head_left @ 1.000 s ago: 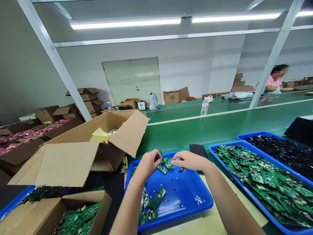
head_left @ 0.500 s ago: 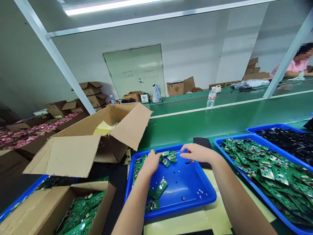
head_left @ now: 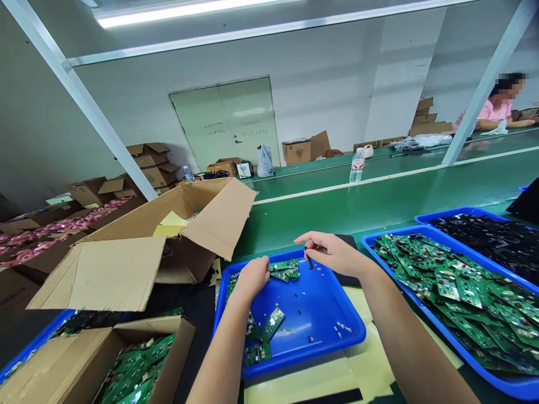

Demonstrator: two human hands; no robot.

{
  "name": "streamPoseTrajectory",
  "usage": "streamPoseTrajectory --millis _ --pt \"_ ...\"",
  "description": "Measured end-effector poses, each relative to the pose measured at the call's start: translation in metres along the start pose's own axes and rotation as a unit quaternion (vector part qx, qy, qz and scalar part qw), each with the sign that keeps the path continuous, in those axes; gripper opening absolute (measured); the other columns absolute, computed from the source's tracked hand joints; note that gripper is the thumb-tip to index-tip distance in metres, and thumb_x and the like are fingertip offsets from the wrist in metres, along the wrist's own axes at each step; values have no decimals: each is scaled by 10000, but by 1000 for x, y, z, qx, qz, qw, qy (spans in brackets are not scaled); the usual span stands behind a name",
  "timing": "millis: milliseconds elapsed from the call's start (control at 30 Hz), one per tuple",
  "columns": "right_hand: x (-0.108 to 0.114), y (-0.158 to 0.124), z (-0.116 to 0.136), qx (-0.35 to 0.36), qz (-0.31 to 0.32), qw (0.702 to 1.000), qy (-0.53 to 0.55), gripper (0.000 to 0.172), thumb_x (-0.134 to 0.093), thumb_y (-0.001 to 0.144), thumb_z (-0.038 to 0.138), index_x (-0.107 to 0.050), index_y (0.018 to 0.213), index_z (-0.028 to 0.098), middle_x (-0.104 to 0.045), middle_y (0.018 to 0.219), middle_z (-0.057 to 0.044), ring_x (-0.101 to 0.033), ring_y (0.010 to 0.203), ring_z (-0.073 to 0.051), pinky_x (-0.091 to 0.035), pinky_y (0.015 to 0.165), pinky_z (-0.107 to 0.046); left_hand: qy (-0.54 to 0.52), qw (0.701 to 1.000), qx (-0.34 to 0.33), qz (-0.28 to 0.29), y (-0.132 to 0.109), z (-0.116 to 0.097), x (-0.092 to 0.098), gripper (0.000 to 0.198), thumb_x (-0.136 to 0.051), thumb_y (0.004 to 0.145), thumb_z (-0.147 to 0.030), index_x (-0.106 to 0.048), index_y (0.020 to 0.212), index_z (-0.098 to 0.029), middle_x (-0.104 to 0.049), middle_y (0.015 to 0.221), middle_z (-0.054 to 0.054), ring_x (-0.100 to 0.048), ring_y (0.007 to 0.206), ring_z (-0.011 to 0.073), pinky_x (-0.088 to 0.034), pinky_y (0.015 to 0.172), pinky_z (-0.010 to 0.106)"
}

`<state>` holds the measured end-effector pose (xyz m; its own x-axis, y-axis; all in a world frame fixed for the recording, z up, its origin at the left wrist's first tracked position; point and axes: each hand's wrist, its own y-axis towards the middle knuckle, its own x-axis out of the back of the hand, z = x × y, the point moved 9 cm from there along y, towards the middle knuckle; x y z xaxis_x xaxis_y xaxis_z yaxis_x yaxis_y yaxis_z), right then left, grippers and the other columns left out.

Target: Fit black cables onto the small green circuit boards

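**Bench at conveyor line: boards and a small part over the blue tray**

Head view. Factory hall, white walls, strip lights overhead, pale double door (head_left: pixel 227 120) at the back. A green conveyor belt (head_left: pixel 357 207) is seen running across behind the bench, with a water bottle (head_left: pixel 356 166) standing on it. A co-worker in a pink top (head_left: pixel 492 115) is seated well apart, far right.

Hands:
- Left hand (head_left: pixel 252 278) is lowered into the blue tray (head_left: pixel 311 314). Fingers are curled together against a small cluster of green circuit boards (head_left: pixel 284 269) at the tray's far edge. Whether a board is actually gripped cannot be told.
- Right hand (head_left: pixel 332 252) is held just above the tray's far rim. Thumb and forefinger are clamped on a small black part (head_left: pixel 309 261), which hangs down close beside the cluster.

Step in hand, as judged: part and boards are being handled together, one hand on each. A fine pinch and a steadied board would be called for in bringing the two together.

Surface:
- More boards and loose bits are scattered on the tray floor.
- Right: a second blue tray (head_left: pixel 391 232) heaped with boards, and behind it dark parts (head_left: pixel 484 230) in another tray.
- Left: an open cardboard box (head_left: pixel 185 224), and nearer, a box of boards (head_left: pixel 138 365).
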<state>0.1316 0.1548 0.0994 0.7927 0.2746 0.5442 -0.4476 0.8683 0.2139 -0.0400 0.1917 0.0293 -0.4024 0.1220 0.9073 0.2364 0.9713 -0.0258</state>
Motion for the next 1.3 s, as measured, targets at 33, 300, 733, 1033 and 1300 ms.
streamPoseTrajectory --millis 33,300,733,1033,1300 --pt "2 -1 4 11 -9 1000 4 316 -429 873 208 -581 1147 164 -596 828 -28 -557 739 -144 -462 689 -275 -37 999 -1 -14 -1 -1 6 158 -569 877 -274 -591 966 -146 -627 947 48 -611 873 186 -502 791 379" --pt "7 -12 38 101 -83 991 -21 338 -371 927 242 -562 1198 178 -660 914 -60 -604 822 -159 -493 741 -289 -397 915 -36 -65 -26 -43 42 210 -379 861 -368 -448 939 -186 -546 713 -16 -584 651 129 -450 640 260" --pt "4 -20 60 216 -154 962 -62 296 -404 925 205 -604 1142 194 -697 960 -78 -645 868 -173 -512 811 -322 -555 832 -11 21 -39 -71 22 253 -718 591 -361 -565 634 -164 -479 431 -60 -389 395 63 -261 422 199" --pt "-5 -16 56 265 -174 931 -180 381 -395 896 146 -591 1220 182 -707 897 -79 -608 859 -199 -539 764 -352 -582 813 1 17 -44 -76 26 211 -681 602 -315 -525 598 -172 -418 414 -82 -367 383 54 -245 408 196" --pt "-11 -9 50 166 -157 949 -218 417 -341 958 275 -505 1328 177 -720 988 -88 -656 933 -209 -496 885 -351 -593 805 5 14 -41 -72 25 247 -694 610 -340 -512 601 -172 -405 424 -86 -357 375 49 -245 407 193"
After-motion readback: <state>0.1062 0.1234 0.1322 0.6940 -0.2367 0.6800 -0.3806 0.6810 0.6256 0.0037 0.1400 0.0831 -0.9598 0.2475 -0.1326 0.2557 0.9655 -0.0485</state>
